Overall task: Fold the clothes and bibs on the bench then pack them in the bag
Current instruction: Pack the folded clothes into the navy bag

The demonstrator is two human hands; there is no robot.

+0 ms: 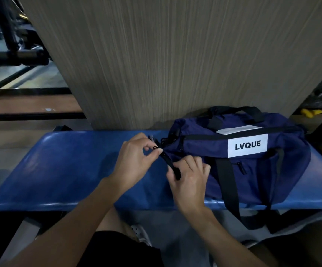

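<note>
Your left hand [137,160] pinches a small black pull [157,148] at the end of the navy bag [262,182], thumb and forefinger closed. Your right hand [190,180] curls its grip round the black strap [176,169] just beside it. The bag (labelled LVQUE) lies on the blue surface [69,160].

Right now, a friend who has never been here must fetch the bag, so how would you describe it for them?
Find the long blue bench in front of the striped grey wall. On its right end lies the bag, a navy duffel with black straps. Its white label reading LVQUE and its darker blue set it apart from the bench.
</note>
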